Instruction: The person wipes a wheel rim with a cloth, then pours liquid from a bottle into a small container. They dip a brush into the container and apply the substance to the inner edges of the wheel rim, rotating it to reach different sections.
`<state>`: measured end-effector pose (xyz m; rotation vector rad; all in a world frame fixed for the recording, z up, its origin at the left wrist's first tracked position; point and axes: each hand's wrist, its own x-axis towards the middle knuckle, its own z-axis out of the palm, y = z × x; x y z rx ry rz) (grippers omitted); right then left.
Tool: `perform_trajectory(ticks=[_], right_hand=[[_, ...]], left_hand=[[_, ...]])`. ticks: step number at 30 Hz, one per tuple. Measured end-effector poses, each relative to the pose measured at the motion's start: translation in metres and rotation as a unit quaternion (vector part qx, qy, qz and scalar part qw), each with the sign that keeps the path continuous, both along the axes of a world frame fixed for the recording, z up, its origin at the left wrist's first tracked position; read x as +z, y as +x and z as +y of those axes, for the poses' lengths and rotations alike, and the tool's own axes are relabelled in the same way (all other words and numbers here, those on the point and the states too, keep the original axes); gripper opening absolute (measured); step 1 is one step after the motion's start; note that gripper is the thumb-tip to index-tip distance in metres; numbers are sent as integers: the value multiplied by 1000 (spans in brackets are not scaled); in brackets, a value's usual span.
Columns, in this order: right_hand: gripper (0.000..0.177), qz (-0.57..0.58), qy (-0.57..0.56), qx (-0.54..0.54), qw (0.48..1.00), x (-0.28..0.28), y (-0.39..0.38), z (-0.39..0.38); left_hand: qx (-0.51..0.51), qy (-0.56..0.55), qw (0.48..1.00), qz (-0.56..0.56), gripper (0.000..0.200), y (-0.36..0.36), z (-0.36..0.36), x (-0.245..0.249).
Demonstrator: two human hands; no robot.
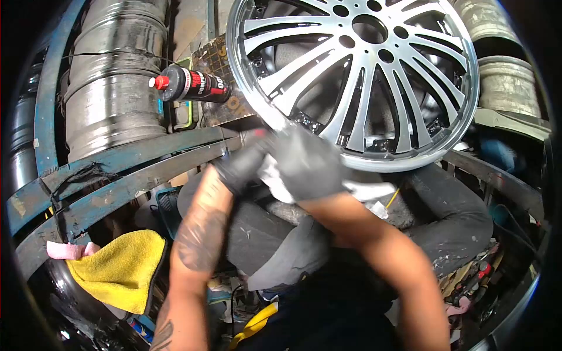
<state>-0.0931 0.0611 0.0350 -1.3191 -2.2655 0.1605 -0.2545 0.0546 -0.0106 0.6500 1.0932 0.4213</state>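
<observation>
My right hand [309, 162], in a black glove, is smeared by motion at the lower left edge of a silver multi-spoke alloy wheel [356, 126]. Just left of it is my left hand [244, 162], also black-gloved, its fingers blurred and partly hidden near the rim. A small red spot shows by its fingertips. White cloth [275, 180] shows below and between the hands, and more white material [370, 191] appears right of my right wrist. Whether either hand grips the cloth I cannot tell. The wheel leans face-up toward me above my lap.
A black compound bottle [196, 83] with a red cap lies left of the wheel. A blue metal frame [126, 153] runs across the left, with a yellow cloth [123, 270] and pink cloth [71, 250] below it. Bare metal rims [114, 76] stand behind; another rim [508, 85] is at right.
</observation>
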Motion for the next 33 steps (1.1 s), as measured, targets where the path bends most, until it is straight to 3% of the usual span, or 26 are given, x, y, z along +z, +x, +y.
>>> perform_trajectory(ticks=[1,3,4,5,6,7,8,9,10,11,13,15,18,19,20,21,23,25,26,27,28,29,30,31,33], right_hand=[[8,37,-20,-42,998,-12,-33,14],[7,-7,20,-138,990,-3,-76,39],[6,-18,-17,-148,989,2,-72,34],[7,78,-47,-80,993,3,-45,20],[12,65,-76,-72,992,-3,-20,1],[24,38,-22,-25,999,-3,16,-13],[33,-35,-24,-32,999,3,49,-27],[35,-47,-17,23,998,14,87,-29],[30,-57,-33,27,997,12,115,-32],[10,-134,-22,42,990,21,135,-30],[9,-124,-6,74,989,25,142,-22],[13,-93,14,73,993,16,112,-20],[7,-30,24,3,999,-6,16,-12],[5,128,8,-13,992,-16,-18,3],[6,122,7,-36,992,-12,-48,23],[6,32,6,-103,994,-5,-72,37],[5,40,-30,-176,983,-4,-87,47],[4,105,-7,-106,989,-9,-42,19],[4,50,38,-80,995,-20,-13,1],[3,9,64,-43,997,-23,23,-15],[12,-74,24,1,997,5,72,-26],[21,34,-12,32,999,-1,110,-29],[26,-30,19,91,995,-3,149,-25],[31,-46,36,109,992,8,173,-16],[14,-115,-1,160,980,24,197,-2]], left_hand=[[-14,-10,1000,21,34,-22,13,2],[-39,-33,997,60,34,-54,36,8],[-51,-46,995,77,34,-60,42,14],[-31,-62,996,64,34,-52,37,13],[-11,-78,996,50,35,-40,33,17],[44,-101,994,4,35,2,9,21],[53,-59,996,-40,34,43,-8,31],[46,54,996,-44,33,78,-23,29],[88,90,989,-77,32,119,-40,17],[127,127,978,-109,32,143,-51,6],[87,137,980,-111,33,139,-49,-2],[67,131,984,-100,34,110,-44,-8],[70,-86,993,27,36,6,-6,13],[53,-101,992,53,36,-22,12,19],[33,-97,992,79,36,-42,31,29],[20,-101,989,105,36,-53,49,38],[20,-109,985,136,37,-57,63,54],[45,-121,982,140,38,-31,48,55],[56,-103,986,120,39,-7,28,49],[24,44,997,60,41,14,2,26],[67,-21,997,11,40,51,-18,17],[102,15,995,-12,40,98,-31,15],[99,58,991,-65,38,131,-40,6],[153,19,976,-156,36,170,-43,15],[149,76,972,-163,38,199,-42,11]])
